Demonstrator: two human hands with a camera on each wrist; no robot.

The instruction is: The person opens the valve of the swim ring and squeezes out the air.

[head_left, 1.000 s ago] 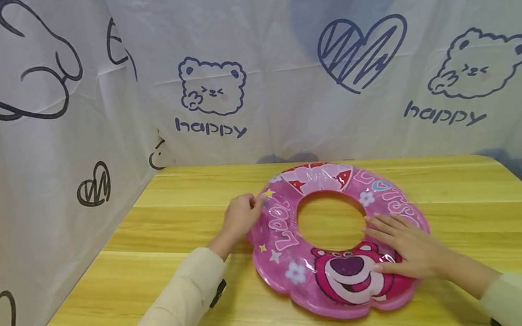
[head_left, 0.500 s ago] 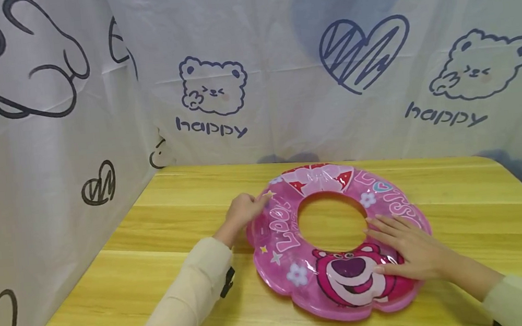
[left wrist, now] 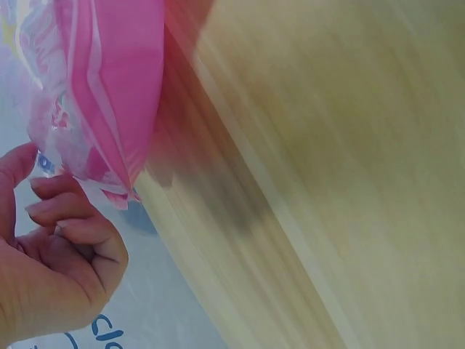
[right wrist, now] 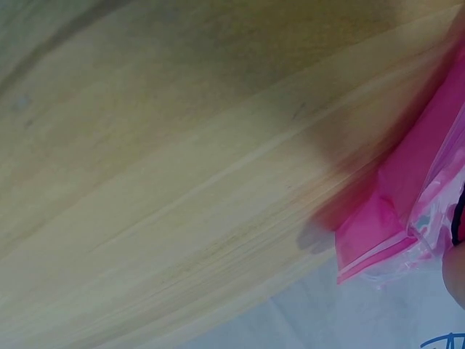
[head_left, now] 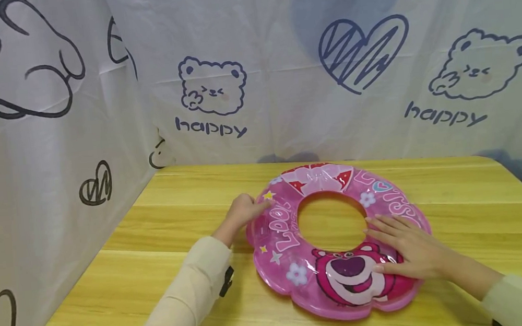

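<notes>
A pink inflatable swim ring [head_left: 284, 281] lies on the table, printed with a bear face, flowers, stars and lettering. In the head view my left hand [head_left: 242, 212] is at its left edge, thumb lying over the top. The left wrist view shows that hand [left wrist: 65, 254] with curled fingers, thumb and forefinger pinching a bit of clear plastic at the edge of the ring [left wrist: 123, 80]. My right hand [head_left: 408, 248] rests on the ring's right side, fingers spread and straight beside the bear. Only a sliver of that hand [right wrist: 455, 276] shows in the right wrist view, next to the ring [right wrist: 414, 174].
The ring stands on a yellow wood-grain table [head_left: 157, 262]. White cloth [head_left: 283, 103] with bears, hearts and "happy" lettering hangs behind, and more cloth [head_left: 44, 168] closes off the left side.
My left hand has shifted slightly right, its thumb reaching further over the ring's edge than a second ago. The ring and my right hand have barely moved.
</notes>
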